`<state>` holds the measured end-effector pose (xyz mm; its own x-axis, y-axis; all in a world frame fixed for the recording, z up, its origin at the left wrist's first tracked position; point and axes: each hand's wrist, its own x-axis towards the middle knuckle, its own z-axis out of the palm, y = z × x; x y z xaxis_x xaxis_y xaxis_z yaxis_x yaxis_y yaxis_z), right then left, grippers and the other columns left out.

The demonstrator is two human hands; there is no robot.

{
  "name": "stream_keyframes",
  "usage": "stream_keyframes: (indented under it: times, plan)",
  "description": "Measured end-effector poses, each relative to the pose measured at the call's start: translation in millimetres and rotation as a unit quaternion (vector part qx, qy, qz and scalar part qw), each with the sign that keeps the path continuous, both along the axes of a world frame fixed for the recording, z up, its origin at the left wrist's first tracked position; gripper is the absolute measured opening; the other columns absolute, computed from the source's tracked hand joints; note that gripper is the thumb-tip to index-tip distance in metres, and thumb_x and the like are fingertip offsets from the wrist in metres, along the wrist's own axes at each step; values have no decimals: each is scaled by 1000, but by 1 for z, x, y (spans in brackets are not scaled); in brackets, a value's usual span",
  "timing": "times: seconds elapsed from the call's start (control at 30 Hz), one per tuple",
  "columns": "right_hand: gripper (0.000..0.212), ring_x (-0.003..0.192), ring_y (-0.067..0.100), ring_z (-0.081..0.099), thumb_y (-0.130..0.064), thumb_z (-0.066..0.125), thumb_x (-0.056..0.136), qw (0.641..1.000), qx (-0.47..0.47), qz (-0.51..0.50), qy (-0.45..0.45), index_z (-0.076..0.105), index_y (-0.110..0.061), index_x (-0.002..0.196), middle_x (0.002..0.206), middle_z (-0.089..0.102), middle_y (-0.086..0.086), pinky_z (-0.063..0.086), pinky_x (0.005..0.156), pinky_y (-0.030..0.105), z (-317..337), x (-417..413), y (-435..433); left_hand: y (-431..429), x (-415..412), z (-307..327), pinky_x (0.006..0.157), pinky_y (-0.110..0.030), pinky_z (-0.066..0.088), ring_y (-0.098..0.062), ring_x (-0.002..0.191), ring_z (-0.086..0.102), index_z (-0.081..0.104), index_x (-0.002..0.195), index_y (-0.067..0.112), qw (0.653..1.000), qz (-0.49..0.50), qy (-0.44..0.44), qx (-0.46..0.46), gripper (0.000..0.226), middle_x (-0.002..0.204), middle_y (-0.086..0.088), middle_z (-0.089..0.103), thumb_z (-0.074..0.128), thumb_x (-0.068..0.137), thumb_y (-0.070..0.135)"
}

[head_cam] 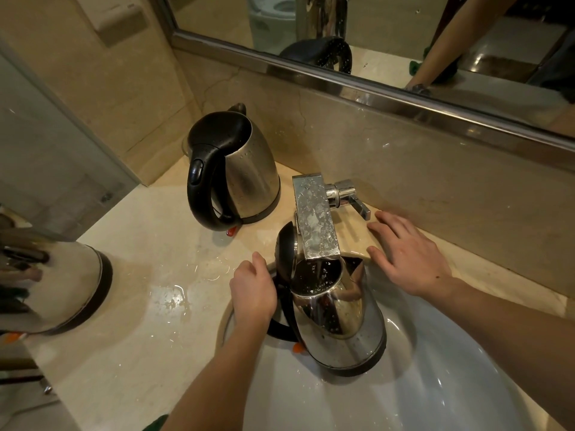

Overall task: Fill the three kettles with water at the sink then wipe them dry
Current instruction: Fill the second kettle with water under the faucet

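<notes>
A steel kettle [339, 325] with its black lid up stands tilted in the white sink [451, 384], its mouth under the chrome tap spout [315, 222]. My left hand [253, 293] grips its black handle. My right hand [410, 253] lies flat with straight fingers on the counter, just below the tap lever [357, 203]. A second steel kettle [236, 169] with its lid down stands on the counter behind the sink, at the left. A third kettle [59, 287] sits at the left edge, partly cut off.
The beige stone counter [149, 262] carries a puddle [171, 300] left of the sink. A mirror [389, 35] with a metal frame runs along the back wall. A glass panel [46, 144] stands at the far left.
</notes>
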<state>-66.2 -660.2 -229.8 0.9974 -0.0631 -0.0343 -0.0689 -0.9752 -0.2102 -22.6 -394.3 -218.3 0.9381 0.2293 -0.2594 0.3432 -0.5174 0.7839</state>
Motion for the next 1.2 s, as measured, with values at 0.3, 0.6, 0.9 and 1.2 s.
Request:
stream_keyframes:
  times: [0.3, 0.6, 0.9, 1.2]
  plan:
    - [53, 143, 16, 22, -51, 34, 98, 1000, -1, -2, 9, 38, -27, 144, 155, 29, -4, 32, 111, 37, 3, 0, 1, 0, -1, 2, 55, -34, 33, -15, 58, 38, 40, 64, 13, 1000, -2, -3, -1, 47, 62, -4, 39, 31, 105, 35]
    - [55, 142, 17, 24, -54, 26, 97, 1000, -3, -4, 9, 39, -26, 143, 154, 31, -3, 36, 109, 40, 3, 0, 2, -1, -1, 4, 55, -33, 32, -14, 58, 39, 40, 65, 13, 1000, 1, -1, -1, 47, 63, -4, 39, 31, 106, 35]
    - [65, 142, 16, 25, -60, 17, 91, 1000, -8, -9, 11, 40, -27, 142, 153, 32, -4, 38, 107, 39, 3, 1, 2, -1, -1, 4, 56, -34, 33, -16, 60, 39, 40, 65, 13, 1000, 2, 4, 1, 47, 65, -5, 40, 30, 105, 36]
    - [67, 143, 18, 24, -61, 16, 91, 1000, -7, -7, 18, 39, -26, 143, 154, 31, -3, 36, 110, 41, 4, 1, 2, 0, -1, 2, 58, -35, 33, -17, 61, 38, 40, 65, 13, 1000, 2, -2, -4, 47, 64, -5, 39, 31, 105, 36]
